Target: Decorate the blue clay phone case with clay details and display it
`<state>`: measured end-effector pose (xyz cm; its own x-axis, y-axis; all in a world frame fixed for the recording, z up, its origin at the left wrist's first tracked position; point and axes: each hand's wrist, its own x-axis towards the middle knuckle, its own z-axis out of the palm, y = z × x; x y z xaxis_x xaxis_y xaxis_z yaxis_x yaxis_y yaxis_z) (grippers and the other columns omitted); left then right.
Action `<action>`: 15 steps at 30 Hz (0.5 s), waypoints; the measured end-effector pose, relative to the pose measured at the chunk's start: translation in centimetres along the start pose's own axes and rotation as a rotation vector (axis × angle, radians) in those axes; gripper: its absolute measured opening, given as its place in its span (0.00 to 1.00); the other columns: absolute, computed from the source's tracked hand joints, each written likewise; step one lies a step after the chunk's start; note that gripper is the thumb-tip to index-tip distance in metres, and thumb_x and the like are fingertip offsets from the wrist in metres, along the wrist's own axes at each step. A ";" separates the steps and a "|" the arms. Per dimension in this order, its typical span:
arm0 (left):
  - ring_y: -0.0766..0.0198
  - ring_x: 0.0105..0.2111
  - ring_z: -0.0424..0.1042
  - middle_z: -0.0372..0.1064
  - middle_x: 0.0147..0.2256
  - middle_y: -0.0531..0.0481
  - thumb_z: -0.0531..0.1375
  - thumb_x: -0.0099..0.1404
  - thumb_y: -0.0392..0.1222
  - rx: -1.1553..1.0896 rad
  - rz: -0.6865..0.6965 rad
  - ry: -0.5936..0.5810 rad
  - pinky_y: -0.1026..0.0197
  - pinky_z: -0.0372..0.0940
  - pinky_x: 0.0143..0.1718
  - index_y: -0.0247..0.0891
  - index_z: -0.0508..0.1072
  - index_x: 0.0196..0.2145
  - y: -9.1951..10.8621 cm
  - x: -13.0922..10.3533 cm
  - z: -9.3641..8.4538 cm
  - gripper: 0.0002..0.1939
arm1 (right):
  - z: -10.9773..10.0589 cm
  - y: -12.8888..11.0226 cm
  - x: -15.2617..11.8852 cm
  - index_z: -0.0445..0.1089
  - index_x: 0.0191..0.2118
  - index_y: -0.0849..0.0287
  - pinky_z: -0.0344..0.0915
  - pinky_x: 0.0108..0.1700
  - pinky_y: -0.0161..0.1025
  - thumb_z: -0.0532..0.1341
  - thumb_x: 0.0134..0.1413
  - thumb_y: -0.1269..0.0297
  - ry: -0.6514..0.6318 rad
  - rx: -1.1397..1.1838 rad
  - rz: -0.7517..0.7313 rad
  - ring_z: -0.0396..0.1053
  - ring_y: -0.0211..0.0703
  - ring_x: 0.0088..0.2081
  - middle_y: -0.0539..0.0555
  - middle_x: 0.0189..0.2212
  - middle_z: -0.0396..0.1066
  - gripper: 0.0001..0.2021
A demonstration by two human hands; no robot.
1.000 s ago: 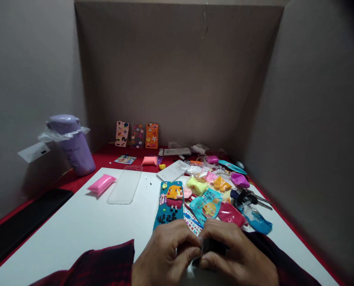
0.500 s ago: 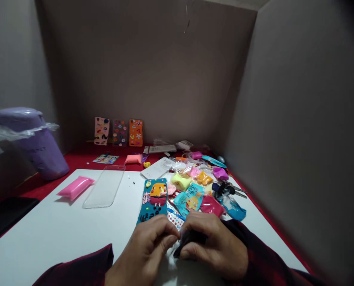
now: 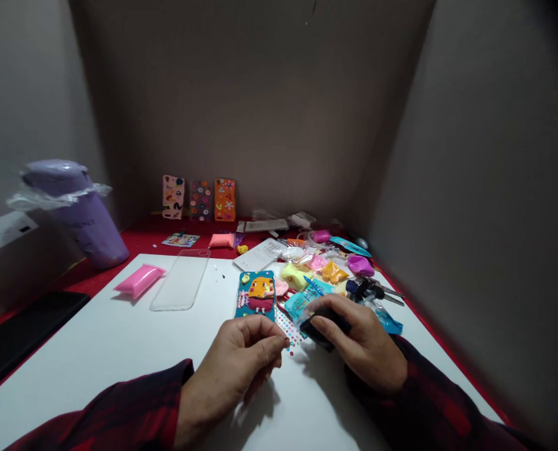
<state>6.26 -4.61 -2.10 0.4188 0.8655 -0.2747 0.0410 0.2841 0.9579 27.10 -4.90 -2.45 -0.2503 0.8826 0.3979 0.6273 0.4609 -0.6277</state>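
"Just nearer than the teal phone case (image 3: 256, 300), what's the left hand (image 3: 236, 357) doing?"

"Thumb and finger are pinched together; I can't tell on what. To the case's near right, the right hand (image 3: 366, 344) is clamped on a black packet (image 3: 317, 337)."

"How best to handle it?"

"Lightly, I'd say; it looks squeezable."

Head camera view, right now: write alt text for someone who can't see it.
The right hand holds a black packet over a white surface while the left hand, fingertips pinched, hovers beside it. Beyond lie a decorated teal phone case and colourful packets; a clear case lies left, and three decorated cases stand at the back.
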 end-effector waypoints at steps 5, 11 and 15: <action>0.76 0.11 0.51 0.61 0.17 0.57 0.62 0.55 0.53 -0.014 -0.012 -0.024 0.71 0.47 0.10 0.35 0.65 0.24 0.1 0.0 0.0 0.18 | 0.2 1.0 0.3 0.68 0.46 0.62 0.62 0.45 0.51 0.59 0.57 0.63 0.164 -0.301 -0.122 0.65 0.54 0.44 0.60 0.40 0.70 0.12; 0.75 0.11 0.50 0.56 0.14 0.59 0.59 0.59 0.53 0.108 0.001 -0.012 0.71 0.45 0.11 0.35 0.66 0.23 0.1 -0.2 0.3 0.18 | 0.5 -1.6 -0.6 0.69 0.43 0.60 0.62 0.43 0.47 0.59 0.57 0.71 0.206 -0.145 -0.399 0.64 0.47 0.39 0.56 0.33 0.70 0.08; 0.75 0.13 0.50 0.55 0.14 0.59 0.58 0.60 0.54 0.160 0.014 -0.008 0.70 0.44 0.13 0.35 0.67 0.23 -0.1 -0.1 0.8 0.19 | 1.5 -2.8 -1.1 0.71 0.36 0.62 0.60 0.36 0.44 0.60 0.56 0.69 0.174 -0.090 -0.425 0.62 0.45 0.33 0.54 0.26 0.67 0.03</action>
<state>6.92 -5.03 -2.14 0.4276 0.8653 -0.2615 0.1786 0.2027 0.9628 24.53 -6.96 -2.14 -0.3758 0.5853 0.7184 0.5593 0.7614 -0.3278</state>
